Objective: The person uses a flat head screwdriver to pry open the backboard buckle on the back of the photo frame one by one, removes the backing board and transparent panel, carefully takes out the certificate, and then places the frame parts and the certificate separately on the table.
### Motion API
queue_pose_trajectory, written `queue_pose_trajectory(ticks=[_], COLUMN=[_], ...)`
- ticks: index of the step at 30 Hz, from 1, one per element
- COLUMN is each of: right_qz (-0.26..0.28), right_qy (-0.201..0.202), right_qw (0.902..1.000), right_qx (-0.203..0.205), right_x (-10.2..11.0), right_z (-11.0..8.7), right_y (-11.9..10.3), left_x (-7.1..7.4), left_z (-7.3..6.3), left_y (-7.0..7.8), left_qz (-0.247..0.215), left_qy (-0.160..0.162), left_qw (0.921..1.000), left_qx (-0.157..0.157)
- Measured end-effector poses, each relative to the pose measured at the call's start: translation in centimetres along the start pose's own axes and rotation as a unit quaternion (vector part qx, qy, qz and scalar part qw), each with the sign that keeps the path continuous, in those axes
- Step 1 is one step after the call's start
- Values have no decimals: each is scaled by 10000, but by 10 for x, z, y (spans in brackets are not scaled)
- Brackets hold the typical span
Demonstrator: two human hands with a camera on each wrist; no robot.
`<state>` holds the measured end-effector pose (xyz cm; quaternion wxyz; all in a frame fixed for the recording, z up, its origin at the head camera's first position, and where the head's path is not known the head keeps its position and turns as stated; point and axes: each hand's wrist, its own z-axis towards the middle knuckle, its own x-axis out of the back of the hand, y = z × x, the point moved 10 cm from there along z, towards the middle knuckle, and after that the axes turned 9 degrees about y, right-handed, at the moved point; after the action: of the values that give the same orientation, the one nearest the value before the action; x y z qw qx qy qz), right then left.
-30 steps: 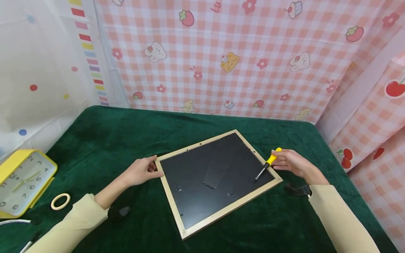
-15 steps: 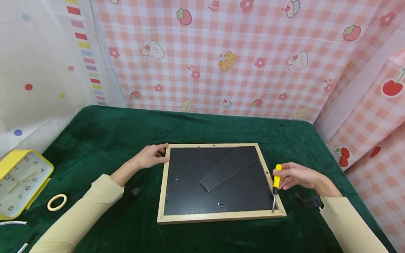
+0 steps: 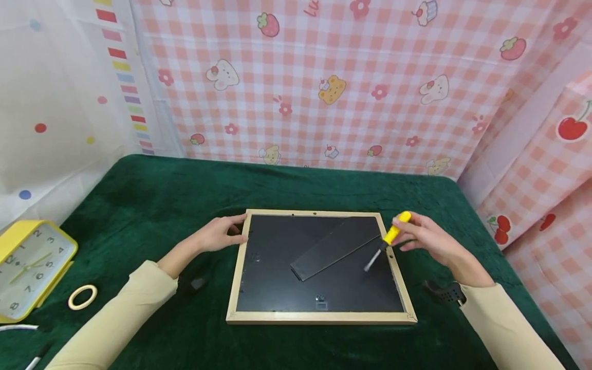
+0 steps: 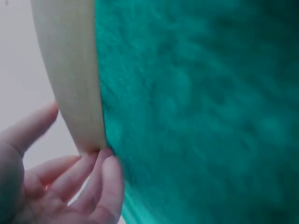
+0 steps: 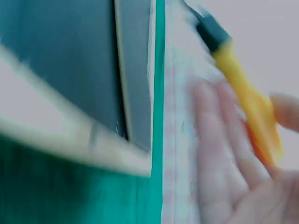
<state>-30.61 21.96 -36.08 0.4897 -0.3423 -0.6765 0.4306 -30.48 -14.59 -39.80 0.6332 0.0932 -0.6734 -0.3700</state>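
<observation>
A wooden picture frame point(image 3: 319, 317) lies face down, its black backing point(image 3: 270, 246) and a slanted black stand leg point(image 3: 330, 253) showing. At its far left corner my left hand point(image 3: 214, 235) grips the frame, thumb and fingers on either side of the wooden edge point(image 4: 74, 70) in the left wrist view. My right hand point(image 3: 427, 240) holds a yellow-handled screwdriver point(image 3: 399, 227) over the frame's right edge. Its metal tip points down and left over the backing; whether it touches cannot be told. Blur softens the right wrist view, where the handle point(image 5: 247, 100) lies between thumb and fingers.
A yellow square clock point(image 3: 39, 264) stands at the left edge of the green-covered table point(image 3: 296, 190). A pale ring point(image 3: 82, 297) and white cord-like pieces point(image 3: 18, 327) lie near it. A pink checked curtain point(image 3: 296, 77) hangs behind the table.
The frame has turned from a slant to nearly square with the table's front. The screwdriver went down to the near right corner, then rose and swung its tip left over the backing.
</observation>
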Motion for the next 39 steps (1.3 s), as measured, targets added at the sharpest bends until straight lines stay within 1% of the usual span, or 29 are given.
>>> queue_pose_trajectory(ticks=[2,4,7,9,12,16,19,22,26,31,37,39], right_qz=[361,805,1465,1655,1714,1650,1604,1610,1747,1945,2097,2133], right_qy=[530,953,1320,1412,1307,1071,973,905,894,821,763,759], right_qw=[9977,9914,9789,9742,9745,9791,9816,9826,9805,9774,9747,9739], right_qx=[219,390,543,606,619,519,355,215,94,-48,-116,-131], right_x=[-4,-12,-31,-47,-75,-110,-131,-148,-162,-174,-179,-179], right_z=[6,11,20,26,38,50,57,62,68,70,71,71], right_y=[-13,-23,-30,-32,-36,-43,-46,-47,-47,-42,-36,-34], left_x=[-1,-4,-8,-11,-12,-12,-12,-13,-13,-12,-13,-13], left_z=[-6,-12,-21,-26,-30,-32,-32,-31,-31,-31,-31,-31], left_y=[0,1,2,3,5,7,7,6,4,3,1,2], left_qz=[-37,-156,-348,-451,-521,-522,-504,-482,-439,-414,-398,-409], left_qy=[-156,-336,-591,-727,-834,-840,-845,-864,-860,-864,-907,-908], left_qw=[9999,9993,9976,9963,9952,9951,9951,9951,9953,9953,9949,9949], left_qx=[-17,23,44,46,-21,-92,-83,-56,2,108,194,159])
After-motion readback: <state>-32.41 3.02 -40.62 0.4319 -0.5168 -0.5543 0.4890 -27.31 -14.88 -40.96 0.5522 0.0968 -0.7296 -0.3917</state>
